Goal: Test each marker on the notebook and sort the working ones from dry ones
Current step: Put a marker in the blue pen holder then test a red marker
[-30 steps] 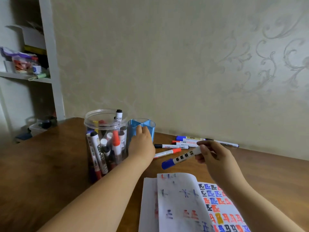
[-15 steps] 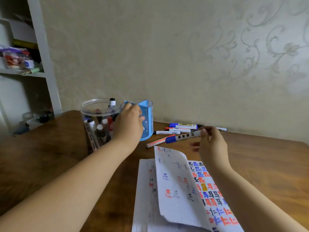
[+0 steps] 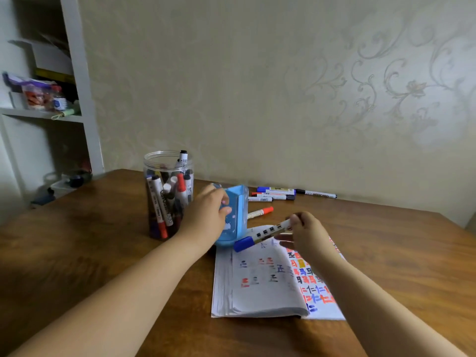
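Observation:
My left hand [image 3: 206,215] grips the rim of a blue pen cup [image 3: 235,217], which stands at the top left corner of the open notebook [image 3: 260,287]. My right hand [image 3: 305,231] pinches the white end of a blue-capped marker [image 3: 260,236] held level just above the notebook, cap pointing left toward the cup. The notebook pages carry red, blue, black and yellow test marks. A clear plastic jar [image 3: 168,194] left of the cup holds several markers. More markers [image 3: 275,194] lie by the wall, and a red-capped one [image 3: 260,212] lies behind the cup.
The wooden table [image 3: 90,248] runs up to a papered wall. A black-capped pen [image 3: 316,194] lies at the right end of the loose markers. A white shelf unit [image 3: 82,99] with clutter stands past the table's left corner.
My left hand took hold of the blue cup and brought it nearer, beside the notebook. The raised page has dropped flat. My right hand still holds the blue-capped marker.

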`<move>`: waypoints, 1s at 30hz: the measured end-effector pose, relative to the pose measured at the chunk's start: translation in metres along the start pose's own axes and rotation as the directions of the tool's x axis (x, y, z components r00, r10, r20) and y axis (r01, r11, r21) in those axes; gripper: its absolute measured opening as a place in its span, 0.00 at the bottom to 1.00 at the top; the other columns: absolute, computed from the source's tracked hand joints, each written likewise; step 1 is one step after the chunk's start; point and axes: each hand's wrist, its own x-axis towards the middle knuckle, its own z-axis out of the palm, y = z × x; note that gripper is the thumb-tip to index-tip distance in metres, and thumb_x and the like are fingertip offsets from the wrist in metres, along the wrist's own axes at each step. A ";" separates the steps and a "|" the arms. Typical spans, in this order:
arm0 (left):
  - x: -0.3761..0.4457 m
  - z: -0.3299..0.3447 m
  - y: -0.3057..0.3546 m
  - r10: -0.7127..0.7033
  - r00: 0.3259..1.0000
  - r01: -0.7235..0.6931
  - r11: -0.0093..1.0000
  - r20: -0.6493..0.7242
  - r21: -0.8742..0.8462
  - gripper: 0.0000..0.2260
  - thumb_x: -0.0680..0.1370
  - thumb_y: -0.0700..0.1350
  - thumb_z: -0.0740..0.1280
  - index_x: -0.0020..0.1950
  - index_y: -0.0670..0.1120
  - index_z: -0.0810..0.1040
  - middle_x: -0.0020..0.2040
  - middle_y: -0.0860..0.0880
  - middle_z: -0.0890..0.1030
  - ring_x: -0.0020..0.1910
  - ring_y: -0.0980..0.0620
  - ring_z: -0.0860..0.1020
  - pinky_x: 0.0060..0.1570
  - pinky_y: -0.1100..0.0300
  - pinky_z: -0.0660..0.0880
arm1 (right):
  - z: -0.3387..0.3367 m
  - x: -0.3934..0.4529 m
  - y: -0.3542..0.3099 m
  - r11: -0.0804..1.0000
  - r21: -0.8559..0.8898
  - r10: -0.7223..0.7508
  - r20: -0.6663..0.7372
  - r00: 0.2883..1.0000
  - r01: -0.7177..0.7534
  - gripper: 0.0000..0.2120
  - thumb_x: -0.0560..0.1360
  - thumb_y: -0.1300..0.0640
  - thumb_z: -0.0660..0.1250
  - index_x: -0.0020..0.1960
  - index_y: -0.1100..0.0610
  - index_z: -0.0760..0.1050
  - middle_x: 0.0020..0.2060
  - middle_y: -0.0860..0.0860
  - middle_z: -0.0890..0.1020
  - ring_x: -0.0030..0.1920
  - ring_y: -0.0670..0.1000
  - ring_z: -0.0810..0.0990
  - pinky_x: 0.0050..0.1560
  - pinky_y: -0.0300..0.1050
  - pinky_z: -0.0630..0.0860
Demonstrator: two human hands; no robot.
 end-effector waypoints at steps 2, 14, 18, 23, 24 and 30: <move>-0.003 0.003 -0.005 -0.005 0.998 0.008 0.999 0.065 -0.043 0.01 0.77 0.41 0.64 0.47 0.44 0.74 0.48 0.54 0.69 0.45 0.56 0.71 0.33 0.75 0.68 | -0.017 0.001 -0.009 0.996 -0.003 -0.093 -0.081 0.992 0.093 0.11 0.82 0.57 0.53 0.46 0.57 0.71 0.41 0.57 0.81 0.39 0.53 0.83 0.43 0.51 0.81; -0.014 0.008 -0.022 0.041 0.999 -0.039 0.998 -0.029 0.057 0.16 0.76 0.45 0.66 0.63 0.47 0.70 0.62 0.53 0.67 0.57 0.54 0.72 0.51 0.65 0.71 | 0.006 0.026 -0.081 0.799 -0.246 -0.587 -0.116 0.802 0.549 0.07 0.80 0.60 0.57 0.57 0.56 0.71 0.43 0.51 0.79 0.39 0.50 0.77 0.35 0.37 0.69; -0.021 0.005 -0.021 0.074 0.996 -0.071 0.996 -0.044 0.051 0.14 0.77 0.46 0.64 0.61 0.47 0.69 0.60 0.52 0.70 0.56 0.56 0.72 0.48 0.69 0.70 | 0.022 0.032 -0.087 0.694 -0.426 -0.622 0.052 0.782 0.580 0.06 0.79 0.59 0.60 0.55 0.59 0.71 0.43 0.52 0.77 0.37 0.51 0.71 0.31 0.31 0.64; -0.032 0.011 -0.009 0.097 0.987 -0.093 0.995 0.130 -0.030 0.08 0.77 0.48 0.64 0.55 0.49 0.70 0.50 0.54 0.75 0.45 0.59 0.74 0.44 0.64 0.75 | 0.034 0.038 -0.066 0.780 -0.384 -0.480 0.141 0.866 0.495 0.06 0.77 0.57 0.64 0.53 0.56 0.77 0.43 0.50 0.80 0.41 0.49 0.78 0.34 0.29 0.68; -0.034 0.014 -0.007 0.103 0.983 -0.098 0.994 0.151 -0.041 0.08 0.77 0.48 0.63 0.54 0.50 0.70 0.48 0.55 0.75 0.45 0.58 0.74 0.44 0.64 0.75 | 0.034 0.039 -0.061 0.806 -0.349 -0.458 0.146 0.877 0.479 0.07 0.78 0.57 0.63 0.54 0.54 0.77 0.44 0.49 0.81 0.44 0.50 0.79 0.37 0.32 0.70; -0.031 0.041 0.010 0.143 0.967 -0.118 0.985 0.209 -0.127 0.06 0.78 0.47 0.62 0.54 0.49 0.71 0.47 0.56 0.72 0.45 0.58 0.73 0.44 0.65 0.72 | 0.002 0.053 -0.037 0.835 -0.381 -0.415 0.037 0.909 0.397 0.14 0.78 0.57 0.62 0.63 0.52 0.74 0.45 0.47 0.80 0.44 0.49 0.78 0.38 0.39 0.70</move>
